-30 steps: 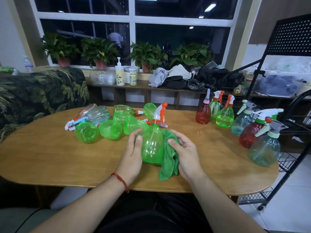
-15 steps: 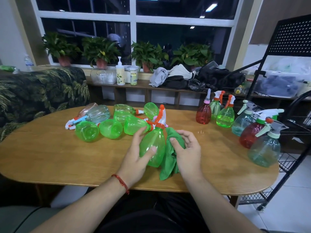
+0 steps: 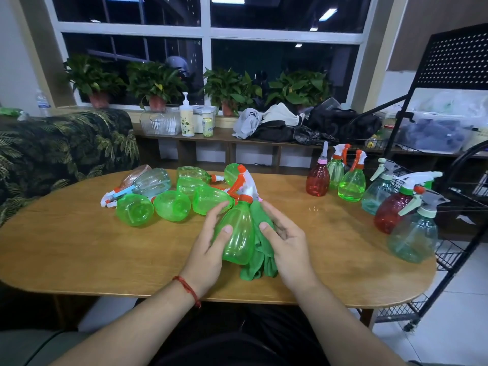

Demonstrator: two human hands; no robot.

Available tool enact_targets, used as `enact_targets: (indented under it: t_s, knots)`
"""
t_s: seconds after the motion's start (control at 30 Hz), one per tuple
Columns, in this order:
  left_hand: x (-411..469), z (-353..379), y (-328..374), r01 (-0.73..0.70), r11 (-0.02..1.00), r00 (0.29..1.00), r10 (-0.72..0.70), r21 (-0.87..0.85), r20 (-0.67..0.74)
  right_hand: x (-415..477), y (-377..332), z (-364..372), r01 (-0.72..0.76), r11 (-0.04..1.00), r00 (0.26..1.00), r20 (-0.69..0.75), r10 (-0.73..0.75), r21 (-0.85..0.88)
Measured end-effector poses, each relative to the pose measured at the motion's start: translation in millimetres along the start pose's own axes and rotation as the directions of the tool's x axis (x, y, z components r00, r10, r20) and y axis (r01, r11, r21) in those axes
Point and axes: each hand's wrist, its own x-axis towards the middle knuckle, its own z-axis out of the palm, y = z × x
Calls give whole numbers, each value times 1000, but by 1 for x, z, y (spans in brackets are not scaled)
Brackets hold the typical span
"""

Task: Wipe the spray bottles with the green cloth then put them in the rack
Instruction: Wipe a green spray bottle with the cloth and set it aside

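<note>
While the left hand (image 3: 208, 249) is closing its grip round the green spray bottle (image 3: 237, 233), now tilting over the desk (image 3: 79, 247) rather than standing on it, the right hand (image 3: 287, 241) is pinching the green cloth (image 3: 260, 249) against its side. Wiping is progressing, I judge; the rack (image 3: 449, 257) beside the desk is waiting.

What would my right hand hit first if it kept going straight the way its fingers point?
The right hand points up and left, along the green cloth it holds. First in line would likely be the orange-and-white trigger head of the held green spray bottle, though depth is unclear.
</note>
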Motion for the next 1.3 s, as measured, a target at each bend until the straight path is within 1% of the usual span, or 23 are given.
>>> enact_targets:
  t_s: [0.07, 0.13, 0.2, 0.27, 0.37, 0.43, 0.5, 0.6, 0.63, 0.67, 0.7, 0.8, 0.83, 0.93, 0.97, 1.0, 1.03, 1.07, 1.1, 1.13, 1.2, 1.23, 1.3]
  knots:
    - [-2, 0, 4, -16, 1000, 999, 16, -15, 28, 0, -4, 0, -103, 979, 995, 27, 100, 175]
    - [-2, 0, 8, -26, 1000, 998, 27, -14, 65, 2, -3, 0, -136, 966, 991, 40, 130, 222]
    - [-1, 1, 9, -22, 1000, 997, 22, 2, 74, 2, -2, 1, -147, 973, 988, 66, 137, 175]
    - [0, 0, 6, -27, 1000, 999, 26, 14, 45, 1, -8, 4, -123, 990, 992, 51, 120, 72]
    - [0, 0, 1, -24, 1000, 999, 23, 6, 46, 9, -22, 3, 60, 986, 998, -24, -65, -154]
    - [0, 2, -1, -33, 999, 994, 32, 11, 103, 23, -32, -1, 212, 902, 970, -32, -241, -377]
    - [1, 4, -2, -48, 999, 991, 47, 5, 127, 35, -39, -2, 352, 743, 924, 82, -375, -569]
    - [2, 3, -6, -44, 999, 989, 42, 12, 139, 39, -35, 3, 539, 520, 834, 336, -437, -663]
    - [2, 3, -7, -43, 999, 988, 40, 16, 146, 40, -34, 2, 584, 478, 806, 397, -440, -656]
    - [3, 3, -8, -44, 999, 987, 41, 16, 155, 43, -35, 1, 603, 463, 793, 419, -443, -650]
    - [3, 4, -9, -41, 999, 986, 39, 10, 161, 48, -36, -2, 592, 468, 798, 398, -452, -656]
    - [3, 4, -7, -36, 999, 986, 39, -24, 163, 54, -36, -4, 510, 516, 837, 258, -483, -688]
    - [3, 3, -6, -34, 999, 986, 39, -32, 162, 52, -33, 0, 512, 513, 836, 262, -483, -689]
    - [3, 0, -1, -9, 1000, 989, 12, -22, 148, 44, -30, 8, 602, 469, 792, 409, -453, -646]
    - [2, 0, 0, 8, 999, 989, -3, -32, 150, 47, -32, 5, 619, 448, 779, 428, -459, -645]
    - [2, 0, 1, 19, 999, 988, -11, -51, 151, 52, -36, 1, 610, 437, 780, 405, -477, -660]
    - [2, -1, 2, 19, 998, 989, -10, -61, 145, 58, -39, -4, 567, 461, 803, 332, -496, -682]
    - [2, -1, 4, 11, 998, 991, -1, -69, 136, 63, -40, -8, 493, 524, 840, 223, -494, -695]
    - [2, -2, 6, 2, 997, 992, 7, -74, 123, 65, -39, -11, 402, 609, 883, 114, -456, -684]
    - [2, -3, 6, 2, 997, 994, 7, -80, 113, 64, -36, -12, 320, 689, 921, 42, -388, -651]
    - [1, -5, 6, 20, 995, 993, -9, -97, 114, 56, -27, -9, 213, 810, 968, 3, -252, -546]
    - [0, -5, 6, 22, 995, 994, -12, -96, 112, 51, -23, -9, 185, 845, 976, -9, -219, -502]
    - [-1, -3, 7, 7, 997, 993, 2, -75, 122, 43, -24, -9, 191, 846, 968, -48, -247, -497]
